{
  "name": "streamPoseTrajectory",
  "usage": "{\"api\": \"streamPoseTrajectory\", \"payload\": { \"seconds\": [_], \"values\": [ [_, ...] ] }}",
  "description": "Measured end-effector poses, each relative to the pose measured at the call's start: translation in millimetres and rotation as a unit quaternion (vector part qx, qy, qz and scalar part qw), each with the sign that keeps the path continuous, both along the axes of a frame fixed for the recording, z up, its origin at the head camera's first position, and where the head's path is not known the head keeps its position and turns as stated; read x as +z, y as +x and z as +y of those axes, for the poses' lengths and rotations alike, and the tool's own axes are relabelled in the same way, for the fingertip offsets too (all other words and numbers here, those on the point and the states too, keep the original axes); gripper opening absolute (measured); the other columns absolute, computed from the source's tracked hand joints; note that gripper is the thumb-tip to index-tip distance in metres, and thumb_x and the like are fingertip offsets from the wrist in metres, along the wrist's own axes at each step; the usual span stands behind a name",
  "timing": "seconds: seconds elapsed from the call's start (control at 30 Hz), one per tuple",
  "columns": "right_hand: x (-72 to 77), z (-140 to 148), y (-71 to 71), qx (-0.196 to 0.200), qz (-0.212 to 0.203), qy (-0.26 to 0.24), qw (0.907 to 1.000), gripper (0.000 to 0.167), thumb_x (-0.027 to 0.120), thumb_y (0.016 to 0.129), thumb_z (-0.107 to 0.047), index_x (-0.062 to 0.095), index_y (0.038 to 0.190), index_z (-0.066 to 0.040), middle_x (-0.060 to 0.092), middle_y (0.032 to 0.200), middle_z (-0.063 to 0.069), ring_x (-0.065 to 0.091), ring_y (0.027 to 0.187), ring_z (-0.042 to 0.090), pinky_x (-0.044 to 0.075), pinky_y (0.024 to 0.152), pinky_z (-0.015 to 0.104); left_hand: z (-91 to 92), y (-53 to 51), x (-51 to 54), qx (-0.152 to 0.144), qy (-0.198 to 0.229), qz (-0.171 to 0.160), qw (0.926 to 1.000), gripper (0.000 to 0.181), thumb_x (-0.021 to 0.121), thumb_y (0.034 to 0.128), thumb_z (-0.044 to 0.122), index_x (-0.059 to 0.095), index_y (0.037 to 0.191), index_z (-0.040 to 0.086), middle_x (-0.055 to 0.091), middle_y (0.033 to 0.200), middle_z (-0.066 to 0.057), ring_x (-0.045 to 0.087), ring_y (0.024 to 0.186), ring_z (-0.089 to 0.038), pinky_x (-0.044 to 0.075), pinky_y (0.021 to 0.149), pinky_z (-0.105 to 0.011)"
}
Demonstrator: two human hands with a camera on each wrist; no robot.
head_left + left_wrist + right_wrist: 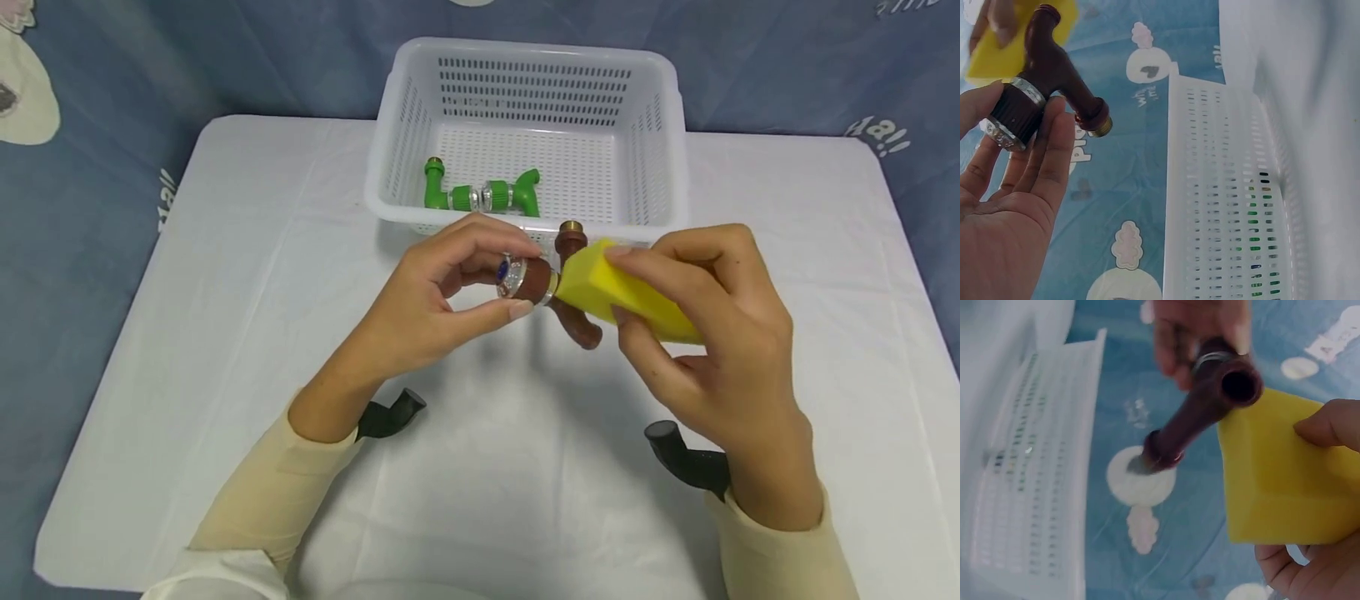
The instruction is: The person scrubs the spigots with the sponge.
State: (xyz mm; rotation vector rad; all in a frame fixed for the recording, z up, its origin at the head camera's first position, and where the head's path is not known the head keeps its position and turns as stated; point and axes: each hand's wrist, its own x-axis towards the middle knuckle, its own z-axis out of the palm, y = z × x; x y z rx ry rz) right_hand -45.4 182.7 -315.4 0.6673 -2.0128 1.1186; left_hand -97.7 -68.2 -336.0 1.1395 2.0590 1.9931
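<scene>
A dark brown faucet [576,323] with a silver-ringed knob is held above the table, in front of the basket. My left hand [431,304] grips it by the ribbed knob [1017,112], thumb on one side and fingers on the other. A yellow sponge [633,296] is pinched between the thumb and fingers of my right hand [723,333]. The sponge's end touches or overlaps the faucet's body beside the knob; the right wrist view shows the faucet's spout mouth [1239,386] close by the sponge's corner.
A white perforated basket [525,218] stands at the back of the table. Inside it lie green faucets [517,193], along its near wall. A white cloth [225,350] covers the table, and a blue printed curtain [300,58] hangs behind. Black curved pieces [390,414] stick out at both wrists.
</scene>
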Motion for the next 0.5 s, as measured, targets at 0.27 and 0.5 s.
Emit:
{"api": "streamPoseTrajectory", "payload": {
  "seconds": [0.27,0.5],
  "values": [
    [-2.1,6.6,-7.3,-0.032,-0.034,0.062,0.9969,0.028,0.066,0.092,-0.01,0.075,0.117,-0.004,0.059,0.104,0.026,0.059,0.094,0.04,0.046,0.089,0.022,-1.5,-0.4,-1.5,-0.002,-0.009,0.003,1.0,0.044,0.079,0.0859,-0.011,0.067,0.127,-0.002,0.066,0.124,-0.006,0.065,0.108,-0.025,0.058,0.093,-0.041],
    [-1.3,1.1,-2.5,-0.014,-0.026,0.055,0.9981,0.029,0.068,0.092,-0.013,0.075,0.119,-0.005,0.06,0.108,0.025,0.061,0.098,0.04,0.049,0.095,0.023,-0.6,-0.3,-1.5,-0.004,-0.029,0.012,0.9995,0.044,0.079,0.0875,-0.009,0.066,0.129,-0.001,0.065,0.128,-0.005,0.064,0.109,-0.021,0.058,0.095,-0.04]
  ]
}}
